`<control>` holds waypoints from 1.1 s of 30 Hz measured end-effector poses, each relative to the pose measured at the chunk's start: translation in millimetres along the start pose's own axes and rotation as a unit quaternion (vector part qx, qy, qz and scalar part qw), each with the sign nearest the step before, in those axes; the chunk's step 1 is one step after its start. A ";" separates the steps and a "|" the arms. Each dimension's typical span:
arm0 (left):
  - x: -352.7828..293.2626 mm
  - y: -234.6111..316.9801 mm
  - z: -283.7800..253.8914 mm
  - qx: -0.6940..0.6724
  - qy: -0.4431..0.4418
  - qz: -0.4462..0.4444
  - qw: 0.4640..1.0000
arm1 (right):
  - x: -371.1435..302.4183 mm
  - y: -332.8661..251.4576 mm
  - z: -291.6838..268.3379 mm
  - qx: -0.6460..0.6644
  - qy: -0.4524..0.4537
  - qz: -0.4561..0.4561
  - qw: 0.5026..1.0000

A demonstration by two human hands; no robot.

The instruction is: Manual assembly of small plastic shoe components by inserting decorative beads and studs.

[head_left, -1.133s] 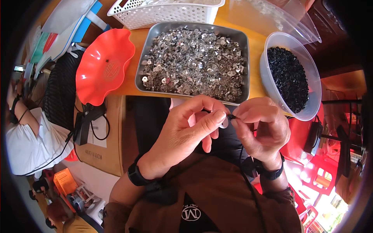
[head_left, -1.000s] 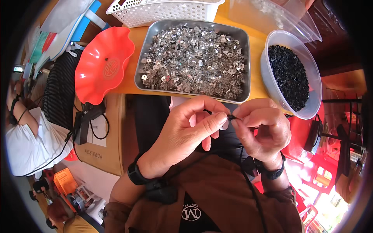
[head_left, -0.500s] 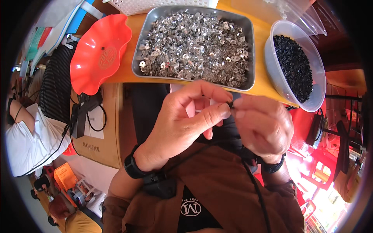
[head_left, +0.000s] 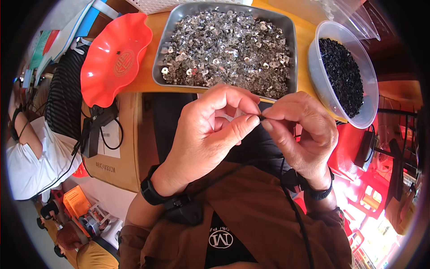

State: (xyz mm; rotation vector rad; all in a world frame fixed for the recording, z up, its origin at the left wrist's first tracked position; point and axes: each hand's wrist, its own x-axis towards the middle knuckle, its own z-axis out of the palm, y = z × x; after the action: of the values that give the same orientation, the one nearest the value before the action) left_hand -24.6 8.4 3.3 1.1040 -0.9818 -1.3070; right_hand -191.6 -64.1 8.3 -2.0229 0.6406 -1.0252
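Observation:
Both hands meet fingertip to fingertip just in front of the table's near edge. Thumb and forefinger of my left hand [head_left: 215,119] are pinched together, and those of my right hand [head_left: 307,132] pinch right beside them. Between the tips is a tiny dark piece [head_left: 261,117], mostly covered by the fingers and too small to name. Beyond the hands lies a metal tray [head_left: 157,67] heaped with small shiny metal pieces [head_left: 224,49]. On the right a clear plastic tub [head_left: 319,74] holds many small black pieces [head_left: 341,76].
A red wavy-rimmed dish [head_left: 101,60] with a tiny dark speck sits left of the tray on the yellow table [head_left: 150,54]. A white perforated basket [head_left: 156,4] stands behind. At left are a cardboard box [head_left: 114,168], black cables, and another person's arm in a white sleeve [head_left: 38,157].
My right hand's fingers have turned and opened out, so its thumb and forefinger pinch now shows plainly. Both hands stay together at the tiny dark piece. The view has shifted slightly.

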 end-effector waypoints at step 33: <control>-3.9 -4.9 -1.4 -0.035 0.010 0.069 0.997 | 4.2 -15.9 -0.9 -0.082 -0.015 0.031 0.996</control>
State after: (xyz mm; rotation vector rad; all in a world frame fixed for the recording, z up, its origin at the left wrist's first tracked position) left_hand -24.5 12.6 -1.6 0.9777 -0.9735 -1.2068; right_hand -188.6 -58.2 23.4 -2.1421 0.7895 -0.9313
